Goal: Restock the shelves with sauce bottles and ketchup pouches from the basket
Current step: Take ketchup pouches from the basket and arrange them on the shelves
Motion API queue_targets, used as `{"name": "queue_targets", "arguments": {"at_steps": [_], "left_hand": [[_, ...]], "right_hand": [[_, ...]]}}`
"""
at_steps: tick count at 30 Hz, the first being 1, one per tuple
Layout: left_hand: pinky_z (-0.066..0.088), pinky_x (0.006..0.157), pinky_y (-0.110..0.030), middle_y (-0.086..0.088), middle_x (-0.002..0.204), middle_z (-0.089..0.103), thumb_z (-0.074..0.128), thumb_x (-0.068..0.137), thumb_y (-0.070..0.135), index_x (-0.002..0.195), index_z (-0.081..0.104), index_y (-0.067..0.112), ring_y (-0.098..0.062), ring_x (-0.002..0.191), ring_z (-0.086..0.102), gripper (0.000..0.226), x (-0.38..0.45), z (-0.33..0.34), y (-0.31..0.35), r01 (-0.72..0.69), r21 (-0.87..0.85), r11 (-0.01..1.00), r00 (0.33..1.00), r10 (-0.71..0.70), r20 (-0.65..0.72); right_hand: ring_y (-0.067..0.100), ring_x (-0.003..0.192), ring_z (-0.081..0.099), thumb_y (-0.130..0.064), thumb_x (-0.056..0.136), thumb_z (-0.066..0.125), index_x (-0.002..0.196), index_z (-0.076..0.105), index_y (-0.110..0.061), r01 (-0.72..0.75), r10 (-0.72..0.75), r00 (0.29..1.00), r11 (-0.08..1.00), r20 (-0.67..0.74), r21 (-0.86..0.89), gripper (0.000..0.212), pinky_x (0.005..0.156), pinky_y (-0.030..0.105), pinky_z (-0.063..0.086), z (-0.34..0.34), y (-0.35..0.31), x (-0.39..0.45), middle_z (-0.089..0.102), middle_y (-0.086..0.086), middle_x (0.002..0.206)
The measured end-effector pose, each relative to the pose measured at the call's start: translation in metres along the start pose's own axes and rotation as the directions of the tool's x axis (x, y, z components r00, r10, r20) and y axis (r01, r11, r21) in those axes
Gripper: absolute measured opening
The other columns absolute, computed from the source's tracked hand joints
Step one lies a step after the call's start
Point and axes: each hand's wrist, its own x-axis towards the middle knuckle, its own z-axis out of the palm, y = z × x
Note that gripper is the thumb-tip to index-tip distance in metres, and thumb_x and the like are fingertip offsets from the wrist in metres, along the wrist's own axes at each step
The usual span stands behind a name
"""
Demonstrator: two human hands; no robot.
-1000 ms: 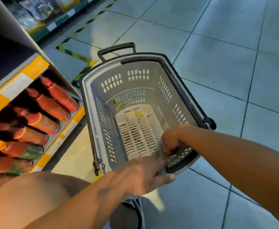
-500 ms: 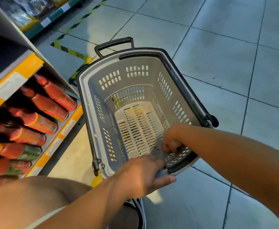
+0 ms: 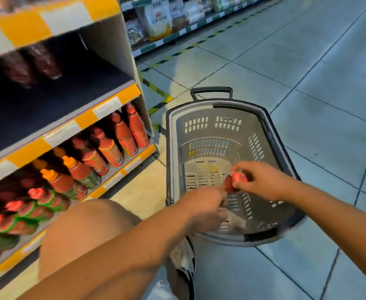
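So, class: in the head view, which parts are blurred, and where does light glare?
Head view: the upper shelf edge and nearest bottles are motion-smeared; the basket stays fairly sharp; the red cap held by the right hand glows overexposed; wide-angle lens bends floor lines.

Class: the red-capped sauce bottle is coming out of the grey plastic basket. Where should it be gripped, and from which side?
Grip the red-capped sauce bottle at its neck under the cap, from above. It points cap-up, its body low between the grey plastic basket's walls. The right hand pinches there.
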Motion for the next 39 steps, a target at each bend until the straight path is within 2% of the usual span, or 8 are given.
{"name": "queue_targets", "arguments": {"at_steps": [3, 8, 13, 18, 24, 28, 31, 39], "left_hand": [[0.051, 0.088, -0.041, -0.004, 0.114, 0.058, 0.072, 0.087, 0.033, 0.108, 0.051, 0.024, -0.027, 0.108, 0.059, 0.031, -0.02, -0.033, -0.021, 0.174, -0.131, 0.976, 0.922, -0.208, -0.326], [0.045, 0.108, -0.038, 0.004, 0.144, 0.049, 0.079, 0.086, 0.043, 0.148, 0.039, 0.03, -0.013, 0.131, 0.049, 0.075, -0.093, -0.084, -0.046, 0.034, -0.266, 0.963, 0.852, -0.167, -0.496], [0.048, 0.102, -0.041, 0.012, 0.13, 0.056, 0.079, 0.086, 0.038, 0.139, 0.046, 0.034, -0.009, 0.122, 0.055, 0.062, -0.192, -0.109, -0.062, -0.017, -0.263, 0.965, 0.715, -0.172, -0.678], [0.048, 0.102, -0.036, 0.019, 0.125, 0.057, 0.079, 0.086, 0.04, 0.138, 0.051, 0.039, -0.002, 0.12, 0.053, 0.059, -0.297, -0.107, -0.086, 0.027, -0.334, 0.942, 0.487, -0.304, -0.819], [0.053, 0.09, -0.04, 0.015, 0.113, 0.064, 0.076, 0.085, 0.049, 0.124, 0.058, 0.037, -0.005, 0.106, 0.063, 0.045, -0.415, -0.094, -0.122, 0.079, -0.433, 0.898, 0.286, -0.436, -0.853], [0.055, 0.089, -0.044, 0.014, 0.109, 0.067, 0.081, 0.082, 0.041, 0.119, 0.058, 0.036, -0.006, 0.101, 0.066, 0.044, -0.491, -0.081, -0.156, 0.149, -0.508, 0.849, 0.106, -0.524, -0.845], [0.056, 0.086, -0.043, 0.013, 0.104, 0.07, 0.085, 0.081, 0.034, 0.118, 0.059, 0.034, -0.006, 0.097, 0.068, 0.045, -0.542, -0.061, -0.181, 0.173, -0.577, 0.798, -0.057, -0.577, -0.815], [0.057, 0.087, -0.04, 0.011, 0.1, 0.072, 0.086, 0.081, 0.021, 0.114, 0.063, 0.034, -0.006, 0.094, 0.067, 0.042, -0.601, 0.034, -0.243, -0.024, -0.799, 0.6, -0.382, -0.744, -0.548]], "right_hand": [[0.012, 0.07, 0.064, -0.034, 0.091, 0.075, 0.096, 0.066, -0.036, 0.11, -0.085, 0.974, 0.988, -0.211, 0.112, 0.01, 0.069, 0.037, 0.055, -0.031, -0.055, -0.013, 0.069, -0.006, 0.079], [0.013, 0.075, 0.067, -0.022, 0.095, 0.072, 0.09, 0.07, -0.018, 0.383, -0.273, 0.866, 0.901, -0.419, 0.203, 0.006, 0.07, 0.033, 0.053, -0.057, -0.172, -0.015, 0.071, -0.003, 0.085], [0.011, 0.05, 0.052, -0.023, 0.096, 0.069, 0.087, 0.067, -0.011, 0.555, -0.405, 0.811, 0.761, -0.421, 0.337, 0.016, 0.051, 0.024, 0.041, -0.042, -0.298, -0.009, 0.061, 0.004, 0.058], [0.026, 0.04, 0.046, -0.03, 0.098, 0.07, 0.078, 0.062, -0.008, 0.656, -0.532, 0.753, 0.656, -0.387, 0.374, 0.031, 0.042, 0.037, 0.038, -0.002, -0.412, 0.001, 0.053, 0.013, 0.049], [0.038, 0.05, 0.048, -0.039, 0.098, 0.068, 0.083, 0.064, -0.004, 0.741, -0.711, 0.659, 0.56, -0.244, 0.371, 0.038, 0.046, 0.051, 0.041, 0.058, -0.529, -0.002, 0.052, 0.025, 0.061], [0.015, 0.057, 0.054, -0.034, 0.103, 0.06, 0.09, 0.07, -0.018, 0.752, -0.802, 0.585, 0.482, -0.118, 0.45, 0.023, 0.057, 0.039, 0.045, 0.103, -0.598, 0.0, 0.06, -0.002, 0.06], [0.013, 0.07, 0.062, -0.042, 0.102, 0.054, 0.097, 0.07, -0.022, 0.733, -0.819, 0.573, 0.493, -0.035, 0.468, 0.027, 0.067, 0.04, 0.05, 0.142, -0.632, 0.012, 0.068, 0.003, 0.077], [0.018, 0.136, 0.05, -0.043, 0.093, 0.072, 0.145, 0.054, -0.022, 0.831, -0.79, 0.554, 0.544, 0.263, -0.117, 0.058, 0.111, 0.035, 0.041, 0.253, -0.685, 0.094, 0.053, -0.003, 0.147]]}}
